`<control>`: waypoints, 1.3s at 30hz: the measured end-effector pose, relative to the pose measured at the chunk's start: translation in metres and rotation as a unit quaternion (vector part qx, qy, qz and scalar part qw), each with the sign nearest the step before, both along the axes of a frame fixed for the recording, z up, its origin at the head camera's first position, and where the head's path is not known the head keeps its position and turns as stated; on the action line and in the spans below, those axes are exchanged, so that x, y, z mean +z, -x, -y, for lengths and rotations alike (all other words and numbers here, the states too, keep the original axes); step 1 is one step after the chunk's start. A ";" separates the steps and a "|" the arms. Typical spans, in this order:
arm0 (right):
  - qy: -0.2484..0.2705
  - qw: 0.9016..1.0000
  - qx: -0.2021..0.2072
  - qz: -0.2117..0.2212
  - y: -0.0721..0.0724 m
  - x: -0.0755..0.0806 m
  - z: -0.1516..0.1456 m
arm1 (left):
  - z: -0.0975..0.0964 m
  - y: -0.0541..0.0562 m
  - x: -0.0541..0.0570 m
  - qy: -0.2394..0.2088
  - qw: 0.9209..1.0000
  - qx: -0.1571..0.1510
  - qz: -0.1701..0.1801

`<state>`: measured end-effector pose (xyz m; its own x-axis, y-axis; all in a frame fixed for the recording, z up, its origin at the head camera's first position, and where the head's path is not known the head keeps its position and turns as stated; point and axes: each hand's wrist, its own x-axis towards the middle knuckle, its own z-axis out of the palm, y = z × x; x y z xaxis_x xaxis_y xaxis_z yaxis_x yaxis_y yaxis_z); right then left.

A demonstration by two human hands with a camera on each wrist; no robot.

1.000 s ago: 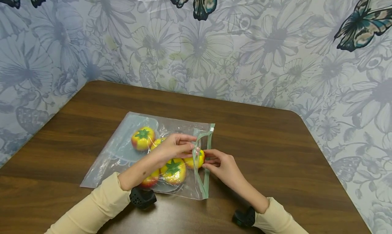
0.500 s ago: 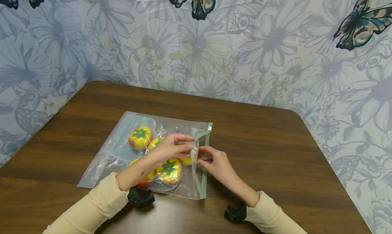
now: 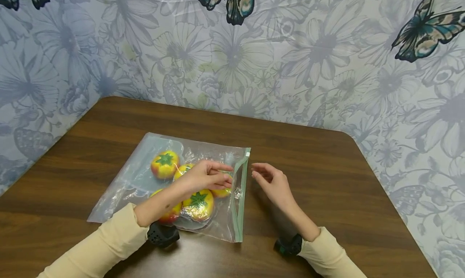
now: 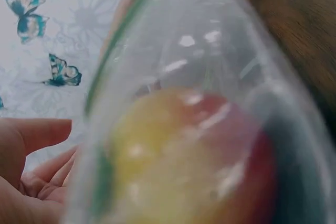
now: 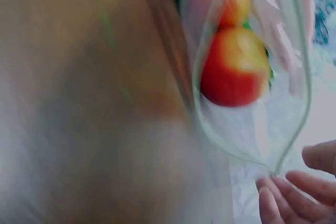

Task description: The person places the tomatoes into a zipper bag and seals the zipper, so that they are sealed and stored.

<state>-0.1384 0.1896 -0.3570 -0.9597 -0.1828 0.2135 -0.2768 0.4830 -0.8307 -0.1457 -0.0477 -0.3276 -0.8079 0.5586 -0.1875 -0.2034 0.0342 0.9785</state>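
A clear zip bag (image 3: 223,225) with a pale green zip edge (image 3: 239,213) lies on the table, its mouth parted toward the right. Inside are several yellow-and-red, tomato-like fruits with green star-shaped tops, one tomato-like fruit (image 3: 165,165) at the far left. My left hand (image 3: 205,176) lies over the bag near the mouth, fingers extended, thumb apart from them in the left wrist view; it partly covers the fruits. My right hand (image 3: 274,185) is off the bag to the right of the mouth, fingers loosely bent, holding nothing. In the right wrist view a red-and-yellow fruit (image 5: 233,72) shows through the mouth.
The brown wooden table (image 3: 308,161) extends around the bag. A white slider (image 3: 248,152) sits at the far end of the zip edge. Behind the table hangs a flowered backdrop (image 3: 232,68) with butterflies. A black wrist camera (image 3: 162,234) is on the left wrist.
My right hand pushed a fruit into the bag through the mouth, then drew back out to the right. The left hand has stayed nearly in place over the bag.
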 end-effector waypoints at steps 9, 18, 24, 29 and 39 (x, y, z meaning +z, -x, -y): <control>0.128 0.972 -0.016 0.195 0.029 0.004 -0.009 | 0.005 0.004 0.045 0.056 0.985 -0.103 -0.127; 0.156 0.944 0.009 0.289 0.034 0.007 0.012 | -0.018 0.073 0.080 0.163 0.964 -0.055 -0.202; 0.159 0.936 0.000 0.313 0.025 0.000 0.023 | -0.045 0.114 0.051 0.306 0.919 -0.067 -0.238; 0.168 0.936 -0.018 0.309 0.023 -0.004 0.028 | -0.060 0.126 0.028 0.371 0.896 -0.135 -0.201; 0.191 0.932 -0.033 0.307 0.023 -0.001 0.032 | -0.062 0.128 0.017 0.340 0.913 -0.165 -0.154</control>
<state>-0.1611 0.1581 -0.3582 -0.9285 -0.1429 -0.3426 0.3276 0.1186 -0.9373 -0.2739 0.0139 -0.3106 -0.6894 0.6207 -0.3735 0.2089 0.6641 0.7179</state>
